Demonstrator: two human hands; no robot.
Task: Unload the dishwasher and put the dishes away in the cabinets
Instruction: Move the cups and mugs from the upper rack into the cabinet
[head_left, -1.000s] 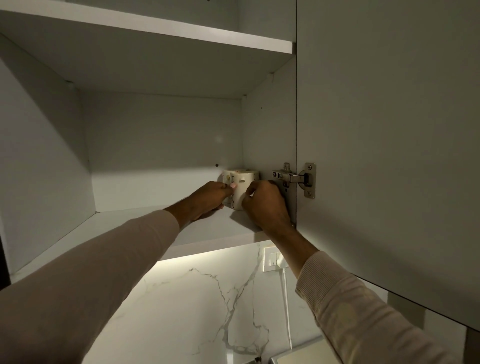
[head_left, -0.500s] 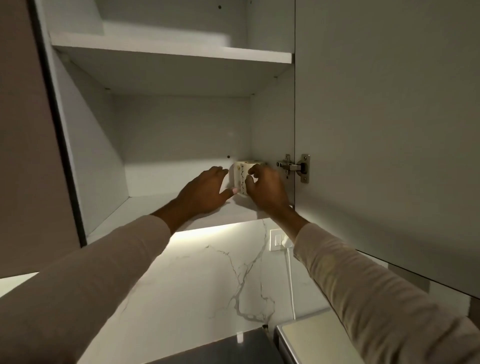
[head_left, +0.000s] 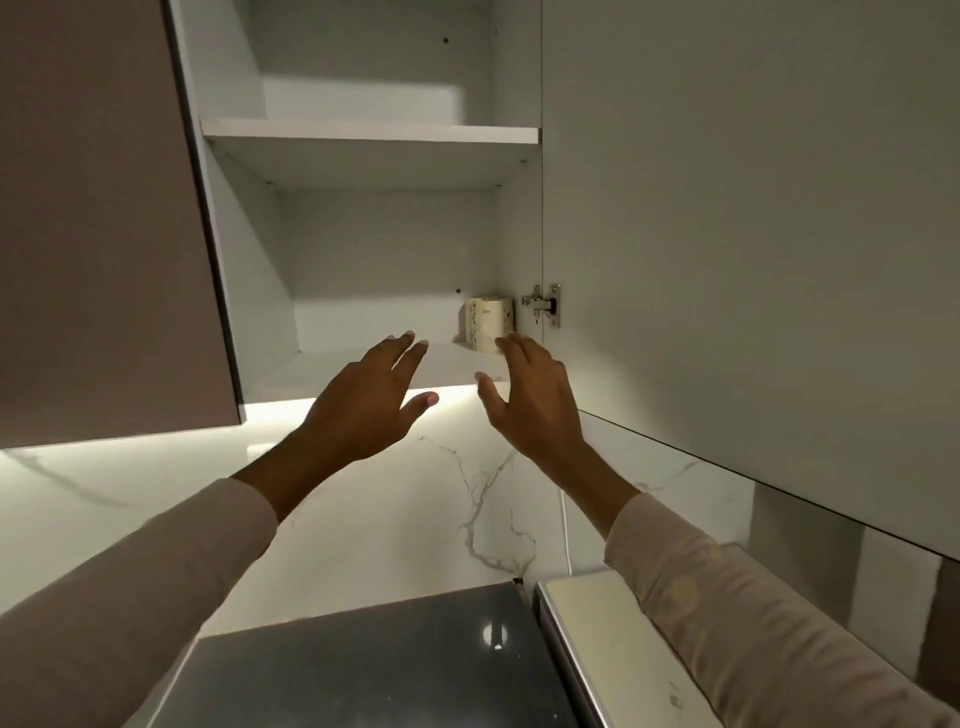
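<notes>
Both hands have come off the mug (head_left: 488, 325), which they held on either side half a second ago, and have drawn back toward the front edge of the lower shelf (head_left: 358, 364). The mug is in the same place as before, upright at the back right corner of that shelf, close beside the cabinet's right wall and near the metal hinge (head_left: 543, 305).

The left hand (head_left: 371, 400) is spread flat, fingers straight and slightly parted, and holds nothing. The right hand (head_left: 535, 400) is likewise loose and empty, with the thumb set apart. Its fingertips (head_left: 508, 342) overlap the foot of the mug in this view, and whether they touch it cannot be told. The view has also dropped back since then, so that more of the counter shows below.

The mug is a short cream cylinder with a speckled band down its left side. The cabinet interior is smooth, matt white board, with an upper shelf (head_left: 374, 135) of the same flat panel. The open cabinet door (head_left: 727, 234) at right is plain, pale and unmarked. The backsplash (head_left: 395, 519) is glossy white stone with grey veins, lit from under the cabinet. The counter (head_left: 363, 670) is dark, polished and reflective. Both sleeves (head_left: 737, 613) are of soft, finely ribbed beige knit.
</notes>
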